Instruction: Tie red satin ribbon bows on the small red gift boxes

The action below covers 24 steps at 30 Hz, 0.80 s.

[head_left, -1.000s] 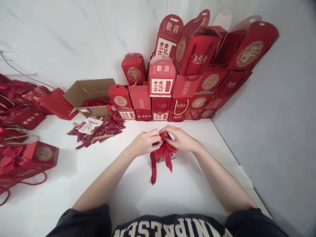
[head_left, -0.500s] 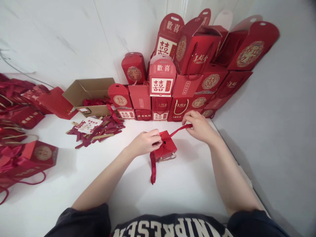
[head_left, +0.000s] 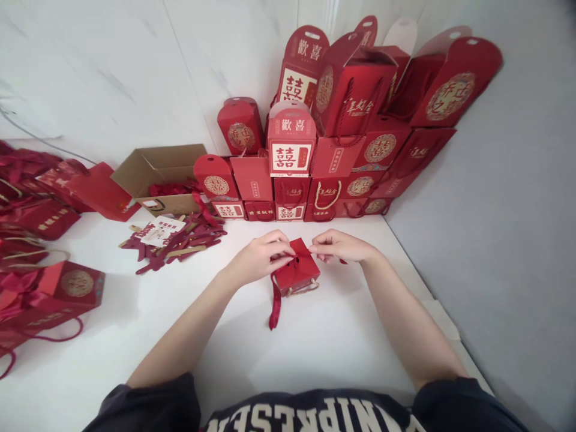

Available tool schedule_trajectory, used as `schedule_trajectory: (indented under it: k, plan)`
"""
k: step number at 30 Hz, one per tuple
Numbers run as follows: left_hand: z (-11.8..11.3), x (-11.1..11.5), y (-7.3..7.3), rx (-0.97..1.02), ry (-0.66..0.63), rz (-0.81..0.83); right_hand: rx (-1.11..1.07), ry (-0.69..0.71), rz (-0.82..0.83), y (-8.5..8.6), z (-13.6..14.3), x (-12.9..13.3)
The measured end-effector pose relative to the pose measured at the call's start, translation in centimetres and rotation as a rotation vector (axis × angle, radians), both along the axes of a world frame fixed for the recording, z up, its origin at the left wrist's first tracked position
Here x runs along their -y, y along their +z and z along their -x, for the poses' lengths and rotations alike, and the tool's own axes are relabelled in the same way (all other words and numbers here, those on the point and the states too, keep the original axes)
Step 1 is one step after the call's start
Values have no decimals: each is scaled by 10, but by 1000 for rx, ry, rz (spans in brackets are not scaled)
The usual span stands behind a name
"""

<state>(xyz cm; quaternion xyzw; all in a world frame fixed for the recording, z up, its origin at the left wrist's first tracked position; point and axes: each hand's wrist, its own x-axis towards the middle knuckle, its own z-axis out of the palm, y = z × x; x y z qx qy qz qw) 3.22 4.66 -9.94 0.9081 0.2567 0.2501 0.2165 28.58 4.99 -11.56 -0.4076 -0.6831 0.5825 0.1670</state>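
A small red gift box [head_left: 302,275] with a twisted cord handle [head_left: 302,290] sits on the white table in front of me. Dark holes show in its folded top flaps. My left hand [head_left: 269,255] is closed at the left part of the top, thumb and fingers pinching the flaps near a hole. From the box's left side a dark red satin ribbon [head_left: 275,303] trails down onto the table. Close to the top's right edge, my right hand [head_left: 339,246] pinches the ribbon's other part, mostly hidden by the fingers; a short end peeks out below the hand.
Stacked red boxes [head_left: 290,157] stand along the wall behind. To their left is an open cardboard box [head_left: 173,205] with red ribbons inside. A pile of dark red strips [head_left: 193,240] lies before it. More ribboned red boxes [head_left: 76,285] stand far left; a grey wall [head_left: 504,240] rises right.
My right hand has moved left and down, from the outstretched ribbon end to beside the box top. My left hand stays at the flaps, its fingers slightly shifted. The view has shifted slightly.
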Motion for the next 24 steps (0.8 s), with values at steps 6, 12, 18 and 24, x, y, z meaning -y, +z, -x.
schedule_trajectory:
  k: [6,12,18,24]
  plan:
    - [9,-6,12,-5,37,183,86,51,-15,8,-13,0]
    - [12,-11,9,-17,89,400,114,113,-23,5,-23,-3]
    - [19,-8,12,-132,249,401,91,135,-12,8,-17,0]
    - [28,-9,13,-351,162,304,37,39,-11,9,-3,4]
